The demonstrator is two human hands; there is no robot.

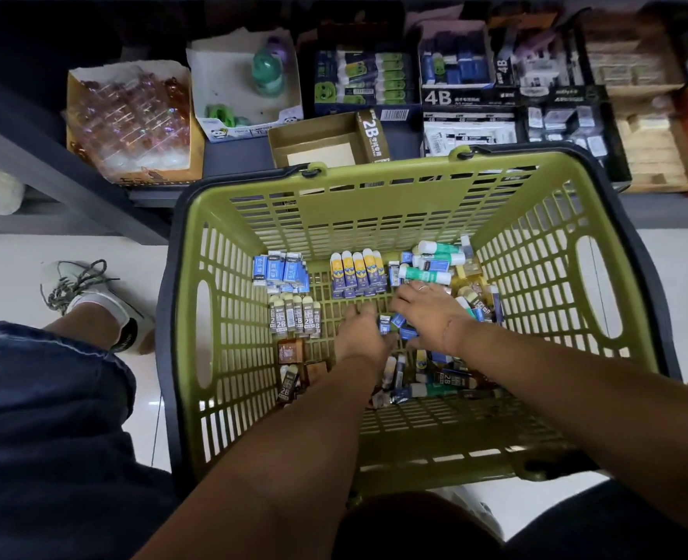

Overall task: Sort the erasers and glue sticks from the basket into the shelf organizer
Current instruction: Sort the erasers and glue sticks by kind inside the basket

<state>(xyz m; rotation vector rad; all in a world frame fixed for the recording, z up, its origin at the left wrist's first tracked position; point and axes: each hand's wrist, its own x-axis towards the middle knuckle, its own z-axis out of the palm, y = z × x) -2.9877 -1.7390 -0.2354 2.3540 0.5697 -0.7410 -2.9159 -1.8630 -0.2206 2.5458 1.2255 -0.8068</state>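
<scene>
Since both hands were seen from the back and blurred, finger detail was poor. The left hand lay palm down low in the basket; whether its grip was open or closed could not be told. The right hand, ring on one finger, had its grip curled round a few loose blue erasers just beside the left hand. The forearms hid part of the jumbled pile at near right, where labels were mostly unreadable.

The basket was olive-green plastic with slotted walls, oval handle holes and a dark rim. On its grid floor lay neat rows: blue-sleeved erasers far left, yellow-and-blue glue sticks far centre, 2B erasers near those, and green-and-white glue sticks lying sideways far right.

Beyond the basket a dark shelf held cardboard boxes: an open brown 2B box, mostly bare inside; a box of green-capped sticks; 4B boxes; a white box with blurry green items; and a box of clear wrapped pieces. The right-end boxes were smeared and cut off. The floor was glossy white tile, with a laced shoe at left.
</scene>
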